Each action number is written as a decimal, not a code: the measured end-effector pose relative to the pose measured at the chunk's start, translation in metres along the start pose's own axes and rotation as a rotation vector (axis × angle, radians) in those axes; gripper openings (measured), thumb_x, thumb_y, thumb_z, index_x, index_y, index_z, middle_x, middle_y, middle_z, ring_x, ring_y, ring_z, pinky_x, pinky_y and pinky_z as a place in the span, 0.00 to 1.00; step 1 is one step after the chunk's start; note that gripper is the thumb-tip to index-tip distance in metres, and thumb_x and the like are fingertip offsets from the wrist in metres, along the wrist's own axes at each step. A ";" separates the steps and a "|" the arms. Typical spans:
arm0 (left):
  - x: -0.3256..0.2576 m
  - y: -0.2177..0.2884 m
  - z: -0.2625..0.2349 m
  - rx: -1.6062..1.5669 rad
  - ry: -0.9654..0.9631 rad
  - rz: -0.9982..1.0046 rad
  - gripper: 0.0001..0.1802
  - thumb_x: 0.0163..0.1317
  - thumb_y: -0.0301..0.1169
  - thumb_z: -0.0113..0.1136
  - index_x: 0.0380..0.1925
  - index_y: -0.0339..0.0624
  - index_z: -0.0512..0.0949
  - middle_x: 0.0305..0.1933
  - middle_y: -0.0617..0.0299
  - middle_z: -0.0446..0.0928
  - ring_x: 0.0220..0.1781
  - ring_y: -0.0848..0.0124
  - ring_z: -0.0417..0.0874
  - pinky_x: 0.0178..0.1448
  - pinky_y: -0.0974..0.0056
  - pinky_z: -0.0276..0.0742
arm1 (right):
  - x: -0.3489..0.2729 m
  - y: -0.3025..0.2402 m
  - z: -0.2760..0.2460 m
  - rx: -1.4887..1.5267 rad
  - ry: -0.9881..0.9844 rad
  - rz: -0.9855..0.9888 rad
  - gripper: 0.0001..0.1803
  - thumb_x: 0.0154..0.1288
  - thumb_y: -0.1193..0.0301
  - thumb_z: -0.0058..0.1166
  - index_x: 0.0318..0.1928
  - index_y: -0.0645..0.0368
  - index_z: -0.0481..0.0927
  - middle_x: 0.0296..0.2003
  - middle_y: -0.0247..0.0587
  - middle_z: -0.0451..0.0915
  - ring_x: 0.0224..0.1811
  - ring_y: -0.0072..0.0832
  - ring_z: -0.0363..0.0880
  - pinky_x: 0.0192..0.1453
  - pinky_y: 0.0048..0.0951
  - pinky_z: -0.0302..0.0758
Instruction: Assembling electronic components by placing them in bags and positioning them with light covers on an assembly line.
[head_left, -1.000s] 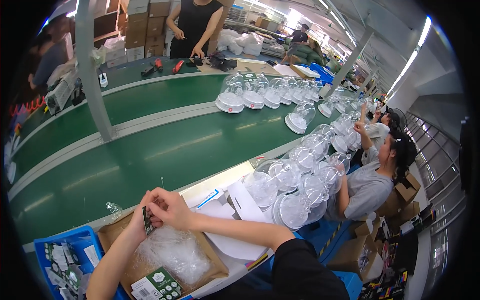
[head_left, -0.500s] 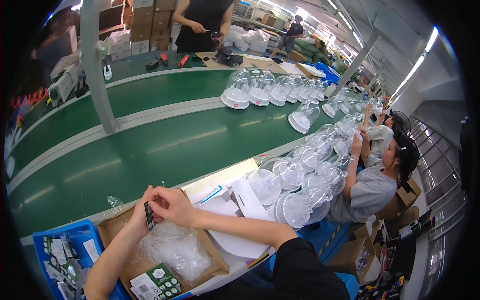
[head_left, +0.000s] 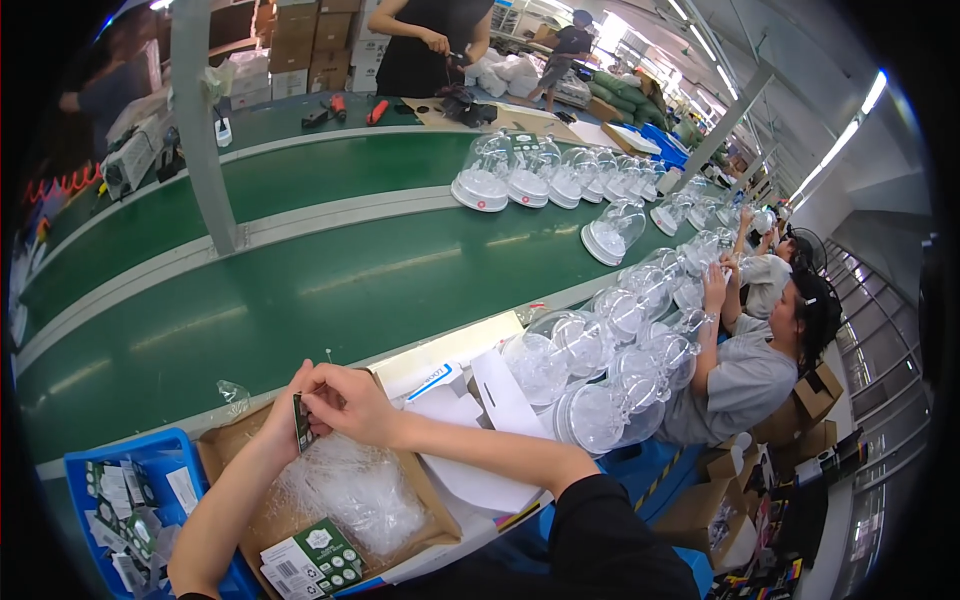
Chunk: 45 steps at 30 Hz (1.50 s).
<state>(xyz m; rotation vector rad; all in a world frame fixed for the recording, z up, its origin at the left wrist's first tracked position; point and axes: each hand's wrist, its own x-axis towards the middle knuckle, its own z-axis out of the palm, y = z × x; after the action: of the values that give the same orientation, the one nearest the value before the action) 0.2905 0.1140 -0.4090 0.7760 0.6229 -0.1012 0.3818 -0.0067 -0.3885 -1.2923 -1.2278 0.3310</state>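
Note:
My left hand (head_left: 281,418) is closed on a small dark green card (head_left: 303,424), held upright over an open cardboard tray (head_left: 218,455). Against it, the fingers of my right hand (head_left: 352,404) pinch together at the card's upper edge. A thin clear plastic strand (head_left: 328,354) with a tiny tip sticks up above my right hand; its lower end is hidden by the fingers. Below both hands lies a tangled heap of clear plastic strands (head_left: 375,505) in the tray. Green and white printed cards (head_left: 315,560) are stacked at the tray's near edge.
Left of the tray stands a blue bin (head_left: 180,447) of carded pieces. White paper and card sheets (head_left: 455,420) lie to the right, beside clustered clear domes on white bases (head_left: 590,415). More domes line the green conveyor (head_left: 330,290). A co-worker (head_left: 750,350) sits at right.
A thin clear strand now shows above my right hand. Both hands stay together at the card, with small finger shifts. The view has tilted slightly, moving the background a little.

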 end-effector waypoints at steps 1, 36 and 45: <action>0.001 -0.001 -0.002 -0.003 -0.007 0.007 0.25 0.69 0.59 0.44 0.26 0.53 0.71 0.21 0.74 0.66 0.17 0.82 0.60 0.19 0.75 0.52 | 0.000 0.000 0.000 -0.001 -0.020 -0.011 0.04 0.65 0.77 0.55 0.38 0.62 0.74 0.27 0.36 0.78 0.23 0.19 0.76 0.27 0.22 0.72; 0.006 -0.005 0.000 0.166 -0.001 0.355 0.20 0.75 0.47 0.40 0.36 0.45 0.74 0.34 0.66 0.75 0.31 0.78 0.76 0.28 0.72 0.72 | 0.006 0.000 0.000 -0.113 0.054 -0.396 0.08 0.54 0.81 0.62 0.35 0.62 0.78 0.40 0.42 0.80 0.40 0.37 0.78 0.43 0.30 0.76; 0.007 0.011 -0.007 0.481 0.057 0.758 0.12 0.71 0.35 0.49 0.42 0.36 0.75 0.39 0.62 0.77 0.45 0.74 0.77 0.42 0.70 0.76 | 0.012 0.013 -0.003 0.361 0.300 0.319 0.03 0.67 0.77 0.54 0.40 0.63 0.77 0.34 0.32 0.79 0.34 0.15 0.76 0.38 0.19 0.74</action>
<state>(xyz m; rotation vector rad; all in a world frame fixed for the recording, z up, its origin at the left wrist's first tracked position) 0.2960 0.1274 -0.4096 1.4398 0.3224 0.4842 0.3939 0.0050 -0.3932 -1.1675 -0.6706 0.5397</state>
